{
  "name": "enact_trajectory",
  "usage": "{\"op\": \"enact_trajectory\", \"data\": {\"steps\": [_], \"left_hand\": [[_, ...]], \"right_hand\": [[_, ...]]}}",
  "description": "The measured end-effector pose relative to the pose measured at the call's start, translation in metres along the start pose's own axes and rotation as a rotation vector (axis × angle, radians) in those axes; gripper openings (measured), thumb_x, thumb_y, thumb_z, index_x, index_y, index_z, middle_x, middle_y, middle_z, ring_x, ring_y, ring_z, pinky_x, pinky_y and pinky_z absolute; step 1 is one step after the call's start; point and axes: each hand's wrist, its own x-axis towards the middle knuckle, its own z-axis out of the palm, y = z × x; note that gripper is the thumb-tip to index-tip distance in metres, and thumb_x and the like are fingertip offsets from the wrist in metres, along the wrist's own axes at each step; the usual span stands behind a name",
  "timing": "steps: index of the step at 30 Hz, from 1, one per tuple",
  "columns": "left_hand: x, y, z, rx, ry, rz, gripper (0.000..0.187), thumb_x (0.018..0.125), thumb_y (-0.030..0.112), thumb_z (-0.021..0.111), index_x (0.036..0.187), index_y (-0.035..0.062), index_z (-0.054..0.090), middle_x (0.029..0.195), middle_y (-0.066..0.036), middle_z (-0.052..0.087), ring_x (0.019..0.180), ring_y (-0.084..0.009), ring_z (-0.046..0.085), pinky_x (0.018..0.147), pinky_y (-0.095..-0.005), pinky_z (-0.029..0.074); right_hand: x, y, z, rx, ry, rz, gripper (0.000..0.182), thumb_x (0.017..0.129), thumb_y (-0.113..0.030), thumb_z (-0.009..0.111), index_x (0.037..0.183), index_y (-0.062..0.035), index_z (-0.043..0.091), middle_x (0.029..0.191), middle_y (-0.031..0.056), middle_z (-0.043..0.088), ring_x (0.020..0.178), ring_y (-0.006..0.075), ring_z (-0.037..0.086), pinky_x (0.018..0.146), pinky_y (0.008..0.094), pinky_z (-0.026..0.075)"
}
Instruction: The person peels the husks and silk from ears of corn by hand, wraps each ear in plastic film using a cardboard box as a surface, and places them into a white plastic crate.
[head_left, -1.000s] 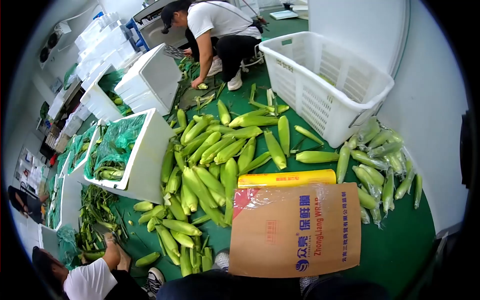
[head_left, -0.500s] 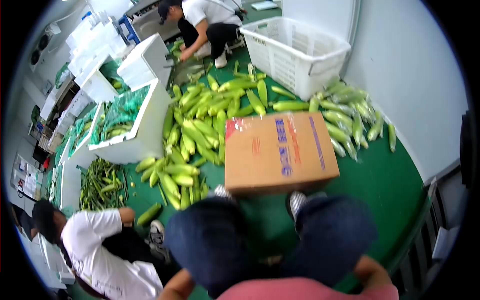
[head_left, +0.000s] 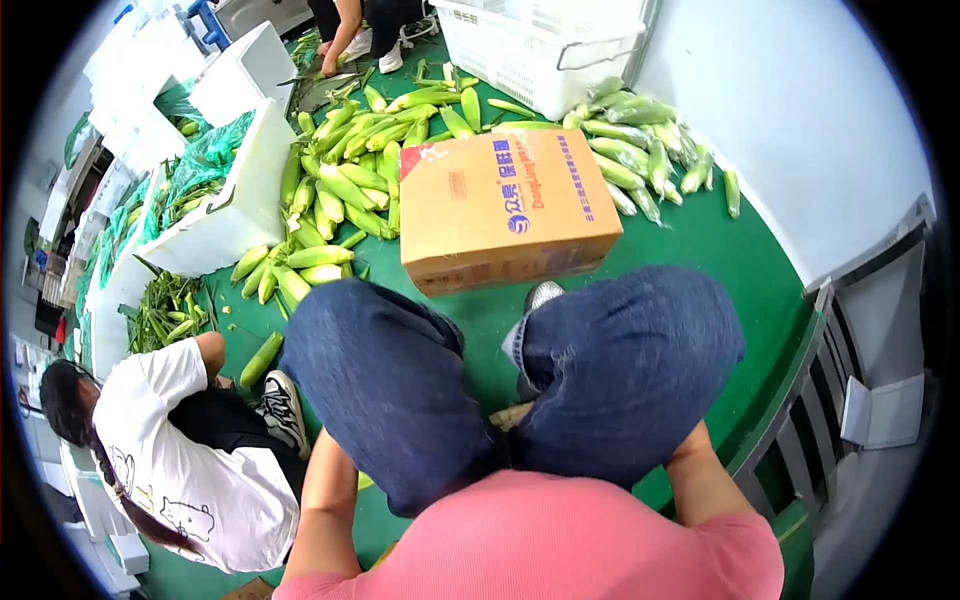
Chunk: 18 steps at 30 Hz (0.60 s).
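Two bare hands, both hidden behind my blue denim jeans.
My left forearm and right forearm vanish at the outer thighs, so I cannot tell whether the hands are spread, closed or holding something. Just past my grey shoe, at twelve o'clock, a brown cardboard box with blue and red print sits on the green floor. Beyond it stands a white plastic crate. Pale green corn ears lie heaped at eleven, film-wrapped green ears at one; a person in a white T-shirt is at nine.
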Motion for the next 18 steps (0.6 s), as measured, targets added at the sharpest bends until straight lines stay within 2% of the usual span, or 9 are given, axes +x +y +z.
{"op": "enact_trajectory", "data": {"steps": [6, 10, 11, 12, 13, 14, 15, 16, 18], "left_hand": [[-0.042, 0.014, 0.042, -0.299, -0.548, -0.076, 0.019, 0.080, 0.023, 0.059, 0.083, 0.0053, 0.065, 0.083, -0.008, 0.065, 0.073, -0.0168, 0.061, 0.065, -0.0302, 0.048], [0.028, 0.043, 0.059, -0.310, -0.716, 0.149, 0.019, 0.080, 0.023, 0.059, 0.083, 0.0053, 0.065, 0.083, -0.007, 0.065, 0.074, -0.0157, 0.061, 0.066, -0.0294, 0.048], [0.057, 0.082, 0.057, -0.373, -0.661, 0.284, 0.019, 0.080, 0.023, 0.059, 0.083, 0.0053, 0.065, 0.084, -0.007, 0.065, 0.074, -0.0154, 0.061, 0.066, -0.0292, 0.048], [0.079, 0.118, 0.035, 0.093, -0.615, 0.303, 0.028, 0.092, 0.024, 0.048, 0.096, 0.0010, 0.062, 0.090, -0.006, 0.065, 0.079, -0.0156, 0.062, 0.073, -0.0275, 0.049], [0.121, 0.116, 0.035, 0.061, -0.323, 0.214, 0.022, 0.084, 0.018, 0.054, 0.075, 0.0015, 0.065, 0.063, -0.005, 0.063, 0.060, -0.0120, 0.059, 0.058, -0.0265, 0.048], [0.168, 0.131, 0.033, -0.071, -0.182, 0.108, 0.029, 0.085, 0.022, 0.051, 0.070, 0.0008, 0.063, 0.055, -0.005, 0.060, 0.053, -0.0125, 0.058, 0.054, -0.0275, 0.047], [0.213, 0.148, 0.035, 0.063, -0.020, 0.130, 0.036, 0.086, 0.030, 0.051, 0.068, 0.0014, 0.062, 0.057, -0.007, 0.061, 0.054, -0.0175, 0.061, 0.055, -0.0315, 0.048], [0.252, 0.164, 0.044, 0.289, 0.198, 0.202, 0.043, 0.085, 0.039, 0.051, 0.070, 0.0004, 0.064, 0.057, -0.010, 0.062, 0.053, -0.0242, 0.062, 0.057, -0.0357, 0.048], [0.341, 0.167, 0.073, 0.156, 0.082, -0.103, 0.052, 0.082, 0.048, 0.054, 0.090, -0.0025, 0.063, 0.079, -0.021, 0.065, 0.077, -0.0331, 0.064, 0.074, -0.0388, 0.049]], "right_hand": [[0.063, -0.033, 0.012, -0.039, -0.329, -0.071, 0.020, 0.090, -0.016, 0.051, 0.098, 0.0002, 0.060, 0.079, 0.0057, 0.062, 0.069, 0.0083, 0.057, 0.060, 0.0193, 0.043], [0.113, -0.059, -0.010, -0.067, -0.550, -0.144, 0.020, 0.089, -0.016, 0.052, 0.097, -0.0001, 0.061, 0.077, 0.0052, 0.063, 0.068, 0.0076, 0.057, 0.059, 0.0188, 0.043], [0.131, -0.070, -0.026, -0.072, -0.578, -0.179, 0.020, 0.089, -0.016, 0.052, 0.097, -0.0002, 0.061, 0.077, 0.0051, 0.063, 0.068, 0.0075, 0.057, 0.058, 0.0187, 0.043], [0.154, -0.082, -0.048, -0.059, -0.591, -0.231, 0.019, 0.089, -0.016, 0.052, 0.097, -0.0002, 0.061, 0.076, 0.0050, 0.063, 0.068, 0.0073, 0.057, 0.058, 0.0185, 0.043], [0.174, -0.094, -0.074, 0.004, -0.572, -0.283, 0.019, 0.089, -0.016, 0.052, 0.096, -0.0003, 0.061, 0.076, 0.0049, 0.063, 0.067, 0.0072, 0.057, 0.058, 0.0184, 0.043], [0.193, -0.116, -0.099, 0.133, -0.559, -0.283, 0.019, 0.089, -0.016, 0.052, 0.096, -0.0003, 0.061, 0.076, 0.0048, 0.063, 0.067, 0.0070, 0.058, 0.057, 0.0183, 0.043], [0.202, -0.138, -0.123, 0.411, -0.597, -0.077, 0.022, 0.090, -0.019, 0.053, 0.092, -0.0010, 0.065, 0.078, 0.0078, 0.066, 0.069, 0.0090, 0.062, 0.059, 0.0199, 0.048], [0.217, -0.152, -0.141, 0.513, -0.505, -0.085, 0.024, 0.090, -0.022, 0.052, 0.092, -0.0017, 0.064, 0.075, 0.0057, 0.064, 0.061, 0.0104, 0.061, 0.055, 0.0225, 0.049], [0.263, -0.166, -0.150, 0.324, -0.217, -0.222, 0.029, 0.090, -0.027, 0.052, 0.089, 0.0002, 0.062, 0.072, 0.0071, 0.063, 0.057, 0.0143, 0.060, 0.052, 0.0258, 0.048]]}}
